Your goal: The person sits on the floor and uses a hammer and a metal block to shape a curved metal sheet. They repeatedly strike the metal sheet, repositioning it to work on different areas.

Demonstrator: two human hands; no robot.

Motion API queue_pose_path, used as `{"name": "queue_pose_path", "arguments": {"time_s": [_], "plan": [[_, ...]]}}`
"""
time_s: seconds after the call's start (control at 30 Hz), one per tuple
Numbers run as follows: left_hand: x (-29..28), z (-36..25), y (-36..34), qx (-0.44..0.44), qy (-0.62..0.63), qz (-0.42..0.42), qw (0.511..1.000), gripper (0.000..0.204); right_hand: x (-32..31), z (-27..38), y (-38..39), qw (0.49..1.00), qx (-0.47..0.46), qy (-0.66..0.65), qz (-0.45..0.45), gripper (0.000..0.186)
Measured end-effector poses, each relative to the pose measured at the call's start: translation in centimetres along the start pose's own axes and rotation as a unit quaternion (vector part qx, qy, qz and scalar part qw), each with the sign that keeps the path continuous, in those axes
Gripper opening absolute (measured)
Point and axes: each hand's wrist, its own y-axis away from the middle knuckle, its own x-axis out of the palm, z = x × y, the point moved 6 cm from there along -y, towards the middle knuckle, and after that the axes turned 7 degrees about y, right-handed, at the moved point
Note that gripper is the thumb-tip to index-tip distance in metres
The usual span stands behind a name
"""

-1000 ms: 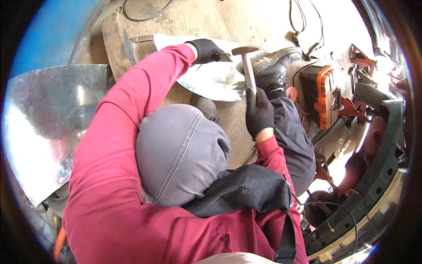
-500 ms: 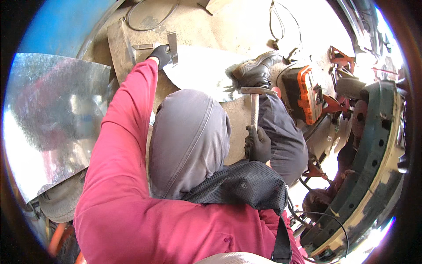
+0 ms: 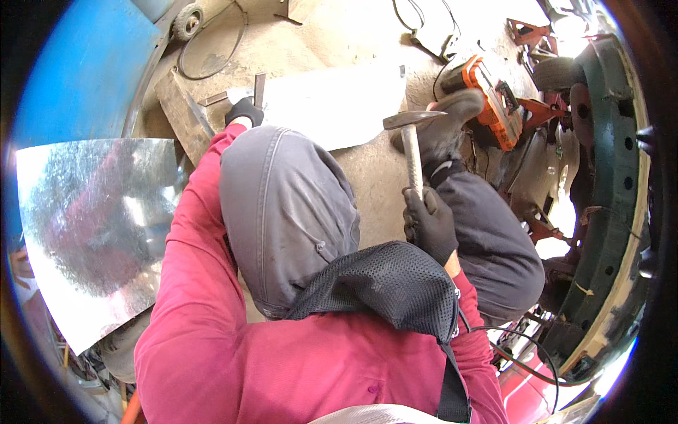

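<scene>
My right hand, in a dark glove, is closed around the pale handle of a hammer. The hammer's head points up, over my right boot. At the far left, my gloved left hand is closed at a flat metal bar standing by the left end of a bright metal sheet. That sheet lies on the floor; my left knee partly hides its near side. Fingers of the left hand are partly hidden.
A wooden block lies beside my left hand. A large shiny sheet leans at the left under a blue panel. To the right are an orange and black case, red stands and a dark curved vehicle part.
My right foot has shifted right, off the metal sheet, and the right knee has swung outward. The hammer has come up slightly, while my left hand stays by the metal bar.
</scene>
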Motion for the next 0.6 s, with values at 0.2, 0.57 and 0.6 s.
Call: {"name": "queue_pose_path", "arguments": {"time_s": [0.2,0.57,0.6], "plan": [[-3.6,-1.6,-1.7,0.101,-0.190,-0.072,0.974,0.062,1.7,-3.8,-5.5,0.983,-0.054,0.176,0.024,0.031],[-2.7,1.6,-3.9,0.129,-0.107,-0.025,0.985,0.058,8.3,-13.0,-21.4,0.990,-0.048,0.128,0.034,0.029],[-2.8,1.9,-4.3,0.134,-0.113,-0.029,0.984,0.059,9.2,-14.0,-22.5,0.991,-0.009,0.116,0.060,0.033]]}}
